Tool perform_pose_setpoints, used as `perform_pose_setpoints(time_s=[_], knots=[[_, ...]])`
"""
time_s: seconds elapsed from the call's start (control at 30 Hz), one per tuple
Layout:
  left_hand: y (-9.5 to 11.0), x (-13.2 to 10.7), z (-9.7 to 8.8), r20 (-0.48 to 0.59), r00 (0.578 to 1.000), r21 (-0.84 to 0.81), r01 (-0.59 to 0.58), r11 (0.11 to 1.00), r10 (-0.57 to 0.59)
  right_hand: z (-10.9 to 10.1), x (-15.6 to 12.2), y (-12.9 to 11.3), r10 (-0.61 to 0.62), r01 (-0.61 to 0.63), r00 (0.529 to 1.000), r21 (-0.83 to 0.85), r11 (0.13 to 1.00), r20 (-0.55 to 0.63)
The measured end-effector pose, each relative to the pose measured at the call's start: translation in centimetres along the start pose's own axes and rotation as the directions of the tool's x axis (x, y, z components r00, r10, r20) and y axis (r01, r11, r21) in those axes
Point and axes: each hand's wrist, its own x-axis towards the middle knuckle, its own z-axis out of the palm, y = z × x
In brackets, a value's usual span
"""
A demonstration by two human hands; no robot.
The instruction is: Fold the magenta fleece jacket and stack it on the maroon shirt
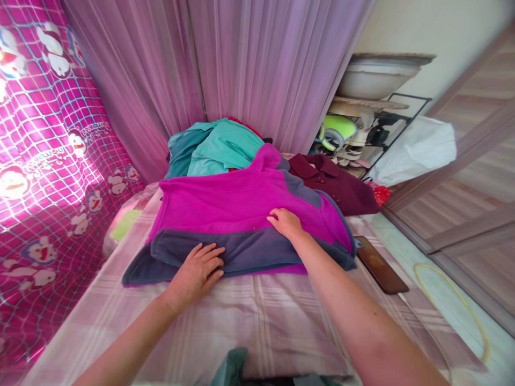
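A magenta fleece jacket point(209, 201) with dark grey panels lies across the bed, its collar toward the far side and one side folded inward. My left hand point(196, 269) rests flat on the near grey panel, fingers spread. Over the seam between magenta and grey, my right hand point(285, 222) touches the cloth with thumb and forefinger drawn together in a pinch. Whatever sits between those fingertips is too small to make out. A few pale specks dot the fabric left of that hand.
Behind the jacket are a heap of teal clothes point(225, 145) and a maroon collared shirt point(338, 185). A phone point(382, 265) with a cable lies at the bed's right edge. Purple curtains point(257, 64) hang behind; a pink patterned curtain point(52, 203) hangs left. A shoe rack point(386, 128) stands at right.
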Motion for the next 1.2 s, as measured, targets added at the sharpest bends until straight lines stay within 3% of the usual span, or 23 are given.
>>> perform_pose_setpoints(time_s=[0.13, 0.2, 0.3, 0.37, 0.43, 0.53, 0.63, 0.8, 0.93, 1.07, 1.13, 1.2], knots=[[0.1, 1.2, -2.0, 0.038, 0.998, -0.039, 0.051, 0.998, -0.050, -1.1, -2.2, -1.7, -0.167, 0.186, 0.962, 0.073, 0.980, -0.215], [-0.3, 2.6, -3.0, 0.026, 0.998, -0.033, 0.062, 0.998, -0.061, -1.4, -3.9, -3.7, -0.287, 0.319, 0.928, 0.104, 0.942, -0.238], [-1.5, 4.5, -3.0, -0.045, 0.993, 0.084, 0.116, 0.990, -0.112, -0.7, -6.3, -6.1, -0.491, 0.501, 0.864, 0.109, 0.858, -0.111], [-2.6, 4.8, -1.7, -0.066, 0.980, 0.190, 0.197, 0.962, -0.188, 0.2, -7.3, -5.6, -0.519, 0.517, 0.855, 0.077, 0.853, 0.010], [-3.6, 4.2, -0.1, -0.059, 0.961, 0.254, 0.277, 0.927, -0.271, 0.9, -8.0, -3.0, -0.426, 0.426, 0.901, 0.021, 0.905, 0.085], [-4.6, 3.0, 1.7, -0.046, 0.937, 0.266, 0.344, 0.900, -0.345, 1.6, -8.9, 2.9, -0.189, 0.195, 0.978, -0.067, 0.978, 0.089], [-5.1, 2.6, 2.1, -0.035, 0.930, 0.256, 0.362, 0.897, -0.365, 1.8, -9.6, 6.8, -0.103, 0.107, 0.994, -0.106, 0.989, 0.043], [-5.5, 3.0, 2.0, -0.031, 0.932, 0.267, 0.357, 0.895, -0.362, 1.9, -9.9, 7.0, -0.080, 0.082, 0.997, -0.108, 0.991, 0.014], [-6.2, 2.2, 0.6, -0.089, 0.934, 0.324, 0.357, 0.876, -0.347, 2.1, -9.9, 7.1, -0.028, 0.018, 0.992, -0.081, 0.997, -0.125], [-7.4, 0.5, -1.9, -0.145, 0.855, 0.367, 0.514, 0.775, -0.498, 1.8, -10.0, 7.4, 0.126, -0.161, 0.961, -0.125, 0.979, -0.247], [-7.9, 0.0, -2.9, -0.118, 0.809, 0.353, 0.577, 0.737, -0.576, 1.2, -10.0, 7.2, 0.165, -0.201, 0.960, -0.148, 0.968, -0.225], [-8.1, -0.1, -3.6, -0.104, 0.792, 0.348, 0.595, 0.724, -0.601, 0.5, -9.9, 6.8, 0.199, -0.227, 0.960, -0.134, 0.965, -0.195]])
